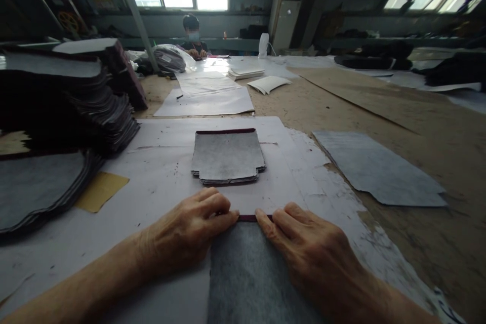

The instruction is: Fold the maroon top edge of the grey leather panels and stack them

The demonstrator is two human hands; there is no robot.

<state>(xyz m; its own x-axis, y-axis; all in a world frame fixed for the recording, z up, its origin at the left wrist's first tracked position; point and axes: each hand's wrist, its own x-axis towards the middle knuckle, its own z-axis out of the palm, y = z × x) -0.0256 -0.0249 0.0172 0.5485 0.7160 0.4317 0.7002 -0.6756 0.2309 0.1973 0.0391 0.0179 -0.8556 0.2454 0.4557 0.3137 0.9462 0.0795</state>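
Observation:
A grey fabric piece [246, 273] with a narrow maroon folded edge lies in front of me on white paper. My left hand [197, 223] is closed, its thumb and curled fingers pressed on the left end of that fold. At the right end, my right hand [309, 240] grips the same edge with its fingers bent and the thumb lying along it. The fingertips of the two hands are a short gap apart, and maroon shows between them. Just beyond them sits a small stack of similar grey pieces [230, 154], maroon along its far edge.
Tall stacks of dark, grey-faced pieces [49, 96] stand at the left, near a yellow card [102, 191]. One larger grey piece [379, 169] lies at the right. White sheets [205, 101] are farther back. Across the table sits another person [193, 40].

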